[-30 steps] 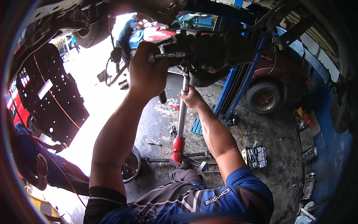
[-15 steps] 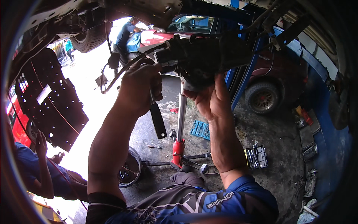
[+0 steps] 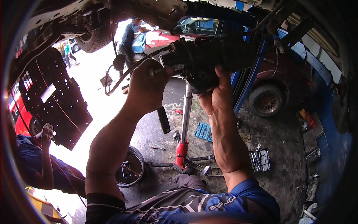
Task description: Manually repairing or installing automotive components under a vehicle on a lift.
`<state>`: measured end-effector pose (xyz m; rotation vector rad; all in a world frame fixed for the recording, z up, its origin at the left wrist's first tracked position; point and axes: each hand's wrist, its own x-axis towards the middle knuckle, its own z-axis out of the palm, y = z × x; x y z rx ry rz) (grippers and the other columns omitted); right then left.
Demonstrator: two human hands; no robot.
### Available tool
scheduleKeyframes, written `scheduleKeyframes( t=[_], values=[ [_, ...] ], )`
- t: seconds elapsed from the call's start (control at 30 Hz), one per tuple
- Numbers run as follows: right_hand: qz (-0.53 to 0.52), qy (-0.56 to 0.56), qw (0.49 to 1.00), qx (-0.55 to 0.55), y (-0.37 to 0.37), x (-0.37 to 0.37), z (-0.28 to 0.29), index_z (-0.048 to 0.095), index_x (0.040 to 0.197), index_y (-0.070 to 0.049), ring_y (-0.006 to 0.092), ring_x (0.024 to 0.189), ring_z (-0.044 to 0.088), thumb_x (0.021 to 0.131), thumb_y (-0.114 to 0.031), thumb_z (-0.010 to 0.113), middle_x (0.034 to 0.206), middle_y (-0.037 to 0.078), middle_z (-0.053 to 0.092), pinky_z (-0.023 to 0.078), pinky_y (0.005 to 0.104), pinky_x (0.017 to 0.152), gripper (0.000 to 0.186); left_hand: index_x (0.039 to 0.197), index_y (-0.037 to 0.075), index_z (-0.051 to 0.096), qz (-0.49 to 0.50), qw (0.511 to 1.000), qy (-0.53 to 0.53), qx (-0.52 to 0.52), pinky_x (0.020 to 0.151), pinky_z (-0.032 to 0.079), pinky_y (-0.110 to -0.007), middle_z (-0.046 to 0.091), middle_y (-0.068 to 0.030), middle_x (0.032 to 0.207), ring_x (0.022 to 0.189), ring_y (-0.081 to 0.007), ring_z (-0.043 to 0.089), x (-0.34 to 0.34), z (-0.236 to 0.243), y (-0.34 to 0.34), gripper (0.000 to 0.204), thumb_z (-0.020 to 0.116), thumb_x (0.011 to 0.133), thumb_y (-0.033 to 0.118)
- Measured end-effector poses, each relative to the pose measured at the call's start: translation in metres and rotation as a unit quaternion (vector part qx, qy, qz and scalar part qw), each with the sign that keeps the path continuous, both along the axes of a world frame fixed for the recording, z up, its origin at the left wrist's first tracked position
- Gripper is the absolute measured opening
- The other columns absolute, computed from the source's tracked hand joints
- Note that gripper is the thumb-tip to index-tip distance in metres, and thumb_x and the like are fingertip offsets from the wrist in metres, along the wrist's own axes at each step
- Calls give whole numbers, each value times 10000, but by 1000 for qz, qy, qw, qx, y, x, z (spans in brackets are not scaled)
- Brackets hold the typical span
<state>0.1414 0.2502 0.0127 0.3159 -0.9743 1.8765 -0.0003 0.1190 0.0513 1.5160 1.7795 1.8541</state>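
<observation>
Overhead, beneath a raised vehicle, is a dark, greasy mechanical housing [image 3: 236, 56]. My left hand [image 3: 147, 84] is closed around a ratchet wrench, whose black handle [image 3: 163, 120] hangs below my fist. A shiny socket [image 3: 179, 67] reaches from my fingers to the housing's left end. My right hand [image 3: 216, 92] cups the housing from below, its thumb side up against the dark surface; some of its fingers are hidden behind it. Just under the housing rises the silver post of a red jack [image 3: 181, 153], close to my right hand.
A round pan [image 3: 131, 181] with small parts sits on the floor, lower left. Socket sets lie in a blue case [image 3: 203, 131] and a grey case [image 3: 260, 159]. A perforated dark panel [image 3: 56, 97] hangs left, near a person in blue [image 3: 31, 160]. A blue lift post [image 3: 257, 71] stands right.
My left hand has shifted right, nearer the housing, with its fingers now along the socket end. The ratchet handle has swung slightly right and up. My right hand still supports the housing.
</observation>
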Motion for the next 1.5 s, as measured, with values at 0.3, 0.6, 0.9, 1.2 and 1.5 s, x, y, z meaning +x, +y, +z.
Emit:
scheduleKeyframes(
  t=[0.3, 0.6, 0.9, 1.2, 1.5],
  values=[
    [-12, -11, 1000, -13, 1, -1, -4, 528, 1294, -95, 218, 1015, 660, 923, -391, 591, 1174, 83, 647, 576, 356, 801, 479, 974, 23, 546, 6, 993, 110, 46, 415, 381, -226, 523, -13, 645, 475, -56, 466, -12, -6, 5, 256, 683, 888, 221],
    [-441, -276, 743, 421, -11, 97, 15, 635, 1009, -43, 57, 660, 550, 776, -112, 782, 728, -26, 606, 443, 238, 586, 284, 944, -1, 584, -73, 994, -50, 71, 509, 405, -246, 550, -18, 693, 587, -61, 495, -14, -5, 4, 274, 699, 885, 240],
    [-411, -401, 310, 758, 5, 31, 133, 447, 1380, -47, 354, 1356, 376, 595, -339, 859, 1382, 207, 477, 243, 473, 1149, 933, 949, 42, 540, -78, 979, -166, 90, 412, 398, -222, 506, 6, 630, 477, -62, 473, -14, -2, -9, 149, 620, 927, 165],
    [-394, -476, 278, 736, -10, 2, 142, 325, 1466, -131, 364, 1285, 470, 582, -385, 868, 1330, 213, 519, 174, 534, 1168, 1067, 1093, 67, 644, 54, 948, 288, 125, 764, 532, -326, 656, -88, 898, 856, -238, 643, -84, 18, 33, 375, 653, 718, 38],
    [-381, -439, 296, 758, -7, -6, 146, 374, 1422, -108, 367, 1169, 543, 549, -316, 876, 1237, 194, 584, 352, 472, 1071, 1028, 1131, 63, 630, 163, 864, 455, 143, 779, 528, -334, 655, -95, 889, 868, -244, 645, -84, 16, 42, 416, 655, 715, 54]
  ],
)
